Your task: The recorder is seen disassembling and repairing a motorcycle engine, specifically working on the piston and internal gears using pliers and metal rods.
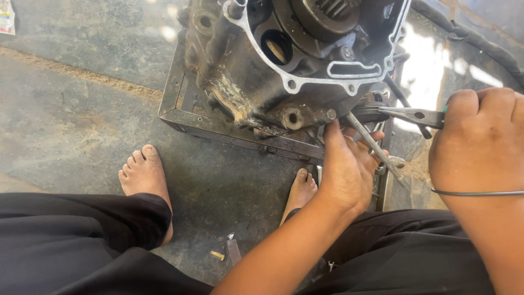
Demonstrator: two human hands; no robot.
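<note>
A grimy engine case (262,71) with a pale gasket rim stands on a steel angle-iron frame (180,117) on the floor. My right hand (480,142) is closed around the grip of long-nose pliers (409,114), whose tips reach a dark round part (371,112) at the case's lower right. My left hand (346,164) presses against the underside of the case beside that part, fingers around a thin metal rod (376,147) that slants down to the right. What the plier tips grip is hidden.
My bare feet, one (143,175) on the left and one (301,188) by the frame, rest on the stained concrete floor. Black trousers (71,240) fill the bottom. A small metal piece (233,251) lies between my legs. A dark hose (480,41) curves at the upper right.
</note>
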